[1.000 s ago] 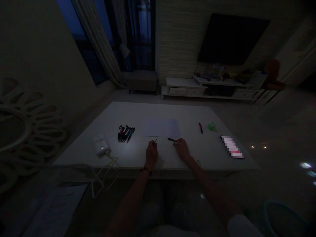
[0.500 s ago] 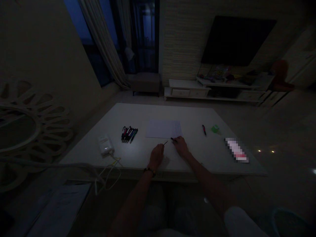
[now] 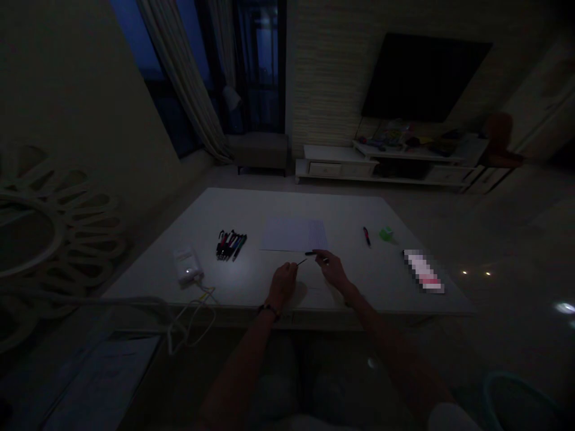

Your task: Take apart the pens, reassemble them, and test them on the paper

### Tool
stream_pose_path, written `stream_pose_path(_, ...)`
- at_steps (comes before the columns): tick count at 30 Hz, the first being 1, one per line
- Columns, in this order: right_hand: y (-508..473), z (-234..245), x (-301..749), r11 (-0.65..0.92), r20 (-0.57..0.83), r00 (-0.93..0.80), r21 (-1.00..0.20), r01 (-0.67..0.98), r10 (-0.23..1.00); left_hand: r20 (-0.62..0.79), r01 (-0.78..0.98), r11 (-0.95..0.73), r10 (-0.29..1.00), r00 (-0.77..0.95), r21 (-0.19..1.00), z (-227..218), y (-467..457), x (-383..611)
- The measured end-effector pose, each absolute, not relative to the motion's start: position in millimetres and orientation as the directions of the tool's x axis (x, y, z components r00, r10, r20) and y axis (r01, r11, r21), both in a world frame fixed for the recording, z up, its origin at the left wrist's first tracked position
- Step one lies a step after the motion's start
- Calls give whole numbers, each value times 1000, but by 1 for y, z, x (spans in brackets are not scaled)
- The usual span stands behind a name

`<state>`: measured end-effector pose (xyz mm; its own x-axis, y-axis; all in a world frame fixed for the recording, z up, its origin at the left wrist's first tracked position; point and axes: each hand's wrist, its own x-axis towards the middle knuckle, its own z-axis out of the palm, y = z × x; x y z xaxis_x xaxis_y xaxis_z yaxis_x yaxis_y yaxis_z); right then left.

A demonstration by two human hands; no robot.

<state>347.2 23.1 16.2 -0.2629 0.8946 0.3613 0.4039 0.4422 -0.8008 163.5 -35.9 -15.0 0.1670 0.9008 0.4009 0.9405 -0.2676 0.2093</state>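
Thin dk rod (image 3: pixel 302 262) — tilted, thicker dk pc (image 3: pixel 309 253) — crosswise, close by

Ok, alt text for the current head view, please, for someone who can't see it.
Over a white table in a dim room, a person's left hand holds a thin dark stick near a dark pen-like piece at the right hand's fingers. Beyond lies paper; pens lie grouped left, a phone right.
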Motion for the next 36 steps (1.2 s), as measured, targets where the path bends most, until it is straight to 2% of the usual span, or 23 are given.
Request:
stream_pose_path(6,18,30,340,468,363,-318,-800,375,876,352,940,-263,919,176,217,-11,-37,165)
stream_pose_path(13,19,28,334,515,396,-366,-791,330,842,299,960,-242,935,191,144,-7,-40,166)
stream_pose_path(22,20,30,337,529,401,-381,-778,339,833,308,958,-248,931,194,145,-7,-40,166)
stream_pose_path(29,21,38,339,410,233,-440,-836,365,867,301,950,-278,926,227,140,-5,-42,165)
stream_pose_path(36,22,40,342,405,185,-486,-822,400,854,278,952,-275,933,230,136,-5,-41,166)
